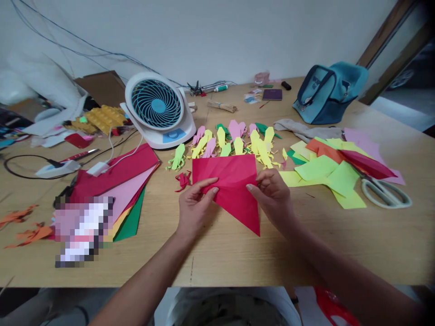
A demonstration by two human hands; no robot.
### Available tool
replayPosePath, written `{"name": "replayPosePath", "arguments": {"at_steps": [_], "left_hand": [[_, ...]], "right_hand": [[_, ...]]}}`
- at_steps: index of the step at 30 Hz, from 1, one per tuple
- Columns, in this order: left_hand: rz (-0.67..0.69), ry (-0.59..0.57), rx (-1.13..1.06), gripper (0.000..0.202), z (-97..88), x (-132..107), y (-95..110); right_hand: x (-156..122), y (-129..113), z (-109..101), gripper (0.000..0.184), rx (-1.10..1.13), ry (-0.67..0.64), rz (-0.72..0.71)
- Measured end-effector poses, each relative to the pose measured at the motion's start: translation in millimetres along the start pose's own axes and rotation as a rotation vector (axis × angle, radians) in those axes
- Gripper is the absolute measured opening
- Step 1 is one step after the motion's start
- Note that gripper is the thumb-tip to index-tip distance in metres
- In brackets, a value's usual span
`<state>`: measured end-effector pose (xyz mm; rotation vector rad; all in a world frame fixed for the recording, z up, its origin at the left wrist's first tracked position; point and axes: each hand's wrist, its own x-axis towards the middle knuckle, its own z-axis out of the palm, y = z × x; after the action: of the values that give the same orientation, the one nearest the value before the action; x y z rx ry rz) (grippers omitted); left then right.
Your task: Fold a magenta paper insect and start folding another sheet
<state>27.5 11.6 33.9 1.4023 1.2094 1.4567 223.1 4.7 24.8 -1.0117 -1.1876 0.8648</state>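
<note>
A folded red paper sheet (231, 181) lies on the wooden table (238, 253) in front of me, its point aimed toward me. My left hand (193, 206) pinches its left edge, thumb on top. My right hand (273, 194) grips its right edge, fingers curled on the paper. Just beyond the sheet lie several folded paper figures (234, 142) in yellow, pink and green. A small red paper figure (182, 179) rests left of the sheet.
A white and blue desk fan (157, 108) stands at the back left. Stacked coloured sheets (118, 185) lie to the left, loose yellow-green and orange sheets (326, 174) and scissors (384, 192) to the right. A blue bag (328, 93) sits far right.
</note>
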Motion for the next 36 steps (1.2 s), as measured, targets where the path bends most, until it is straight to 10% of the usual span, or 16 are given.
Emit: {"name": "replayPosePath", "arguments": {"at_steps": [36], "left_hand": [[0.117,0.054,-0.052,0.029,-21.2,12,2]], "right_hand": [[1,-7,-20,0.025,-0.315,0.037,-0.173]]}}
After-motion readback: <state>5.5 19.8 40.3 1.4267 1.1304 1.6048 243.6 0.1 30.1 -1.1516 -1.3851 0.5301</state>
